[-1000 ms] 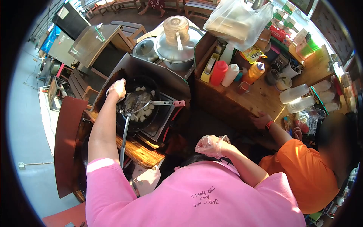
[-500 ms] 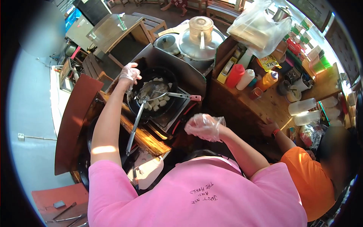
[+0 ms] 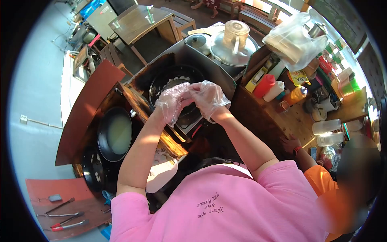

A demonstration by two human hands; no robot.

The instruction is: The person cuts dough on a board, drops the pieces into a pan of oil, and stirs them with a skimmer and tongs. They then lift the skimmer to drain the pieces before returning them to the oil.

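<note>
My left hand (image 3: 175, 99) and my right hand (image 3: 204, 98), both in clear plastic gloves, meet in front of me above a black wok (image 3: 155, 86). Their fingers are bent and pressed together at the tips; anything between them is too small or hidden to make out. Pale pieces of food (image 3: 180, 78) show in the wok beyond my fingers. The hands cover much of the wok and the stove under it.
A pan of pale liquid (image 3: 119, 135) and a darker pan (image 3: 93, 169) lie at left. Tongs (image 3: 69, 226) rest on a red board. Sauce bottles (image 3: 264, 85) stand on the right counter, where a co-worker's hand (image 3: 290, 144) rests. A large lidded pot (image 3: 229, 52) stands behind.
My right hand has moved up and left, my left hand down and right, and they now meet over the wok. The strainer and tongs seen over the wok are no longer visible there.
</note>
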